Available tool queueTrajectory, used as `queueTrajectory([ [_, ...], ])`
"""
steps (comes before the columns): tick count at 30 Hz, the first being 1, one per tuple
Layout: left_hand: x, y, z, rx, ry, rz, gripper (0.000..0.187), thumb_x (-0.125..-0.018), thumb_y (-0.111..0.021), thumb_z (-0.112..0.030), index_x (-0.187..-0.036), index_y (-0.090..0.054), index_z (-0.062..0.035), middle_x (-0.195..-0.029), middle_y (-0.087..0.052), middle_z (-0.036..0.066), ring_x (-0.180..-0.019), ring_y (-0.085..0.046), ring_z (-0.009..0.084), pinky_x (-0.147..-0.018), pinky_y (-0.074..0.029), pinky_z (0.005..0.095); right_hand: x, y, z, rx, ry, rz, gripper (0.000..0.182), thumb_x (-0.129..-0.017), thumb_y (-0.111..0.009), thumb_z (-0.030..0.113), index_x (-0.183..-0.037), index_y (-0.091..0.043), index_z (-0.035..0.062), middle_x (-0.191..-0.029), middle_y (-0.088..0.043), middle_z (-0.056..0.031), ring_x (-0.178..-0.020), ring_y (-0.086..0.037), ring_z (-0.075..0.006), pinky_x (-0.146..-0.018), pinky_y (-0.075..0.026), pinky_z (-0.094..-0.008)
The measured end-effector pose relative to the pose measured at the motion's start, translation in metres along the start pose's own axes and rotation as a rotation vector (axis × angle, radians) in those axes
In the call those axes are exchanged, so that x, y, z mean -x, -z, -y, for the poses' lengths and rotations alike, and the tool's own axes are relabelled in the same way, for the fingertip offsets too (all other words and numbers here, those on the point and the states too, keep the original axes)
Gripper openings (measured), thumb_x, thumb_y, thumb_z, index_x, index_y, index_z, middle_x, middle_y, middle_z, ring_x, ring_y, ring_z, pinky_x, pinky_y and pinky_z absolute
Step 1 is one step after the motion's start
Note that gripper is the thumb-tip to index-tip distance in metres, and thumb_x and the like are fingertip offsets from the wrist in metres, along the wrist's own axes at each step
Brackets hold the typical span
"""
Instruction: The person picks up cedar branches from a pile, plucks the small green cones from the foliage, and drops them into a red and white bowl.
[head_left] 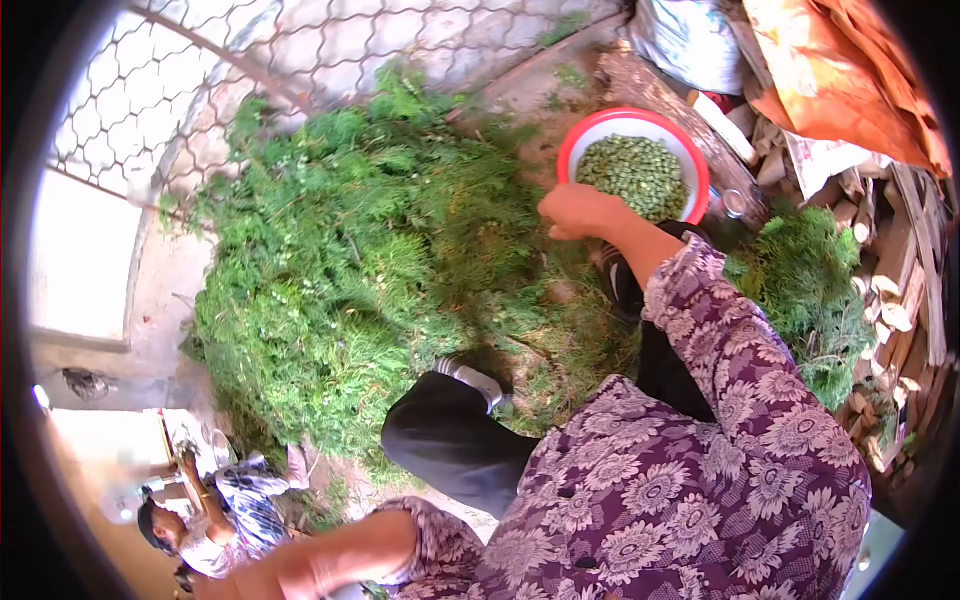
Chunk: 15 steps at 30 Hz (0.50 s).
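Note:
My right hand (580,211) is beside the near-left rim of a white basin with a red rim (702,170). Its fingers are curled together; whatever they may hold is hidden. Many small green pieces, like beans or cut pods, (632,168) lie in the basin. At the lower left edge, my left hand (250,582) is blurred and partly cut off, so its fingers cannot be made out. Below my right hand is a dark shoe (625,285).
Cut feathery green branches (330,240) cover much of the ground. Split firewood (905,270) and an orange sheet (850,70) are at the right, near a log (690,100). A wire mesh fence (380,35) runs along the top. Another person (215,520) sits at lower left.

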<state>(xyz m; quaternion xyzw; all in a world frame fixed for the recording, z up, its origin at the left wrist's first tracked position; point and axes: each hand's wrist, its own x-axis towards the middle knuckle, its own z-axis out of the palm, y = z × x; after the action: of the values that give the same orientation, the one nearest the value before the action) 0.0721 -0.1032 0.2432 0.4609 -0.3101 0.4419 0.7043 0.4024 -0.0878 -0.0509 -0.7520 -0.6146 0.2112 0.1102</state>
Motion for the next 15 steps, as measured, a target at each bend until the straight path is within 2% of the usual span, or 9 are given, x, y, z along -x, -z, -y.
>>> queueTrajectory([
  [2,0.001,0.047,-0.008,-0.016,-0.002,-0.261,0.027,-0.078,-0.058,-0.022,-0.059,-0.058,-0.0019,-0.032,-0.039,-0.002,-0.023,-0.032,0.005,-0.022,-0.022,0.0145,0.001,0.005,0.017,0.053,-0.016,0.03,0.023,-0.067,-0.061,0.015,-0.082,-0.062,-0.0031,-0.086,-0.061,-0.0211,-0.083,-0.059,-0.0358,-0.071,-0.049,-0.0422],
  [3,-0.005,0.068,-0.008,-0.236,0.129,-0.331,0.03,-0.081,-0.059,-0.029,-0.07,-0.059,-0.0015,-0.037,-0.039,-0.003,-0.028,-0.032,0.0051,-0.03,-0.025,0.0179,-0.003,0.003,0.021,0.065,0.0,0.033,0.023,-0.067,-0.061,0.015,-0.082,-0.062,-0.0031,-0.086,-0.061,-0.0211,-0.083,-0.059,-0.0358,-0.071,-0.049,-0.0422],
  [4,0.001,0.097,-0.019,-0.311,0.171,-0.377,0.049,-0.086,-0.049,-0.045,-0.102,-0.053,0.0009,-0.044,-0.037,-0.004,-0.037,-0.031,0.0066,-0.042,-0.028,0.0258,-0.009,-0.002,0.024,0.101,0.021,0.071,0.023,-0.068,-0.061,0.015,-0.083,-0.062,-0.003,-0.086,-0.061,-0.021,-0.083,-0.059,-0.0357,-0.071,-0.049,-0.0421],
  [5,0.002,0.112,-0.02,-0.219,0.2,-0.383,0.048,-0.087,-0.048,-0.043,-0.099,-0.054,0.0026,-0.046,-0.036,-0.004,-0.037,-0.026,0.0066,-0.046,-0.024,0.0238,-0.013,-0.009,0.024,0.135,0.038,0.111,0.024,-0.068,-0.06,0.016,-0.083,-0.062,-0.0028,-0.087,-0.061,-0.021,-0.084,-0.059,-0.0356,-0.071,-0.049,-0.0421],
  [9,0.023,0.162,-0.021,0.044,0.097,-0.654,0.042,-0.087,-0.05,-0.038,-0.093,-0.057,0.0029,-0.046,-0.037,-0.003,-0.038,-0.028,0.0069,-0.05,-0.027,0.0253,-0.018,-0.023,0.044,0.134,0.062,0.139,0.023,-0.068,-0.059,0.017,-0.083,-0.062,-0.0007,-0.082,-0.061,-0.0191,-0.081,-0.059,-0.0351,-0.069,-0.048,-0.0428],
  [12,0.035,0.194,-0.024,0.154,0.099,-0.71,0.041,-0.086,-0.052,-0.036,-0.092,-0.056,0.0037,-0.049,-0.038,-0.001,-0.042,-0.029,0.0091,-0.054,-0.029,0.0269,-0.027,-0.037,0.055,0.168,0.07,0.249,0.023,-0.068,-0.059,0.017,-0.083,-0.062,-0.0001,-0.082,-0.061,-0.019,-0.082,-0.059,-0.0348,-0.07,-0.048,-0.0428],
  [15,0.041,0.219,-0.033,0.21,0.02,-0.84,0.043,-0.086,-0.052,-0.038,-0.093,-0.056,0.0041,-0.051,-0.037,-0.001,-0.043,-0.03,0.0097,-0.056,-0.029,0.0282,-0.037,-0.048,0.067,0.199,0.059,0.319,0.022,-0.068,-0.059,0.017,-0.083,-0.061,0.0,-0.082,-0.061,-0.0192,-0.081,-0.059,-0.0344,-0.07,-0.048,-0.0429],
])
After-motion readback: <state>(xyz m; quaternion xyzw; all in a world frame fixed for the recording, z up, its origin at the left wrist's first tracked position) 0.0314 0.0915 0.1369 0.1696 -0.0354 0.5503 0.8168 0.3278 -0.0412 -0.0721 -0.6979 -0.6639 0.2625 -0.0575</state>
